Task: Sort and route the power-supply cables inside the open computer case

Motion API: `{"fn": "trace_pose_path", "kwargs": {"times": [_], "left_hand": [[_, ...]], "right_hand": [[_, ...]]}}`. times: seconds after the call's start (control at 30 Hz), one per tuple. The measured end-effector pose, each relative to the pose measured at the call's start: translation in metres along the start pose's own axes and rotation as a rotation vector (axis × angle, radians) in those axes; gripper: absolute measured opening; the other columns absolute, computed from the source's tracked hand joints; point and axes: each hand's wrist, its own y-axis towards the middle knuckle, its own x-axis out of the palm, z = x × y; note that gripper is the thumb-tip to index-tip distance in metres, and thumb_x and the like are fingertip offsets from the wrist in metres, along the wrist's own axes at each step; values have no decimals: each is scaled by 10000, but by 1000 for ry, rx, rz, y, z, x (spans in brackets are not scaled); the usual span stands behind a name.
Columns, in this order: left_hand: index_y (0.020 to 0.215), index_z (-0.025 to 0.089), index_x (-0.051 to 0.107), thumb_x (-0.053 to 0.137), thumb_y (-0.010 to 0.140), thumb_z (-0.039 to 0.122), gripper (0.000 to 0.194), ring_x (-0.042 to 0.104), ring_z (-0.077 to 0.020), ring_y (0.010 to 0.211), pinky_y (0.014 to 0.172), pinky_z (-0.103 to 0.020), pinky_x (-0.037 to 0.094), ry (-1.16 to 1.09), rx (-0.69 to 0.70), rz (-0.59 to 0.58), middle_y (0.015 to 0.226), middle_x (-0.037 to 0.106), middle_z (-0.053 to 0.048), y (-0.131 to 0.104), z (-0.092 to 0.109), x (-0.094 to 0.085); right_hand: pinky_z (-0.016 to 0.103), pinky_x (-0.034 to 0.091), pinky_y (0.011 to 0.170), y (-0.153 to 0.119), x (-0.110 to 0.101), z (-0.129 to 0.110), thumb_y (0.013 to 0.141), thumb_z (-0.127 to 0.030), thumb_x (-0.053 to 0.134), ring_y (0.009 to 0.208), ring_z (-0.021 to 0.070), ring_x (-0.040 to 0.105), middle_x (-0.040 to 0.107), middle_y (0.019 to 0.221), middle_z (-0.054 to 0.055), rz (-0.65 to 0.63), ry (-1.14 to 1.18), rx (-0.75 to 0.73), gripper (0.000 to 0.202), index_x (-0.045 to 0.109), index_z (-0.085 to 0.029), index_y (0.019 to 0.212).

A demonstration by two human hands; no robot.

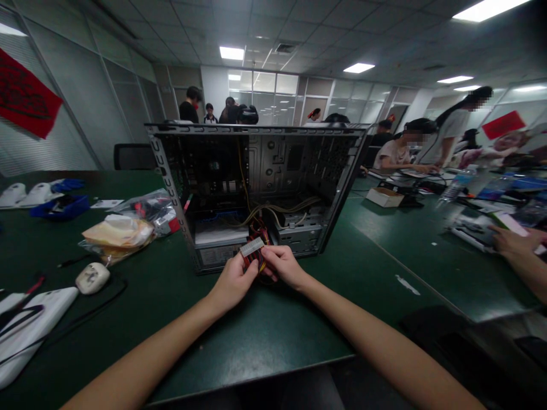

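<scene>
An open computer case stands upright on the green table, its open side facing me. In front of its lower part, my left hand is closed around a power cable just below its wide white connector. My right hand pinches at the same bundle of coloured wires, close to the connector's right end. The bundle runs back into the case beside the power supply. Several pale cables hang loose inside. My fingers hide part of the wires.
Left of the case lie plastic bags, a white plug-like block, a white device with black cables and a blue tray. On the right are a small box, a bottle and another person's hand.
</scene>
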Motion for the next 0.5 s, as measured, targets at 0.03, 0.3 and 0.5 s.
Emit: {"fn": "trace_pose_path", "kwargs": {"times": [0.03, 0.3, 0.5], "left_hand": [[1241, 130, 584, 502, 952, 330, 360, 702, -229, 876, 834, -319, 535, 9, 0, 1, 970, 751, -86, 0, 1, 0], [1246, 139, 596, 477, 968, 347, 367, 683, -212, 796, 756, -296, 532, 52, 9, 19, 892, 741, -62, 0, 3, -1], [1207, 156, 625, 567, 922, 362, 357, 692, -234, 883, 789, -308, 549, 7, -6, -2, 1017, 743, -88, 1, 0, -1]], "right_hand": [[172, 265, 320, 0, 0, 0, 873, -625, 531, 333, 52, 352, 469, 464, -54, 0, 0, 0, 497, 541, -160, 698], [168, 255, 317, 0, -2, 3, 891, -595, 529, 338, 48, 342, 456, 462, -59, 7, -11, -23, 488, 534, -161, 669], [165, 260, 307, 0, -2, 2, 894, -578, 538, 335, 45, 329, 454, 466, -57, 8, 7, -21, 479, 541, -155, 671]]}}
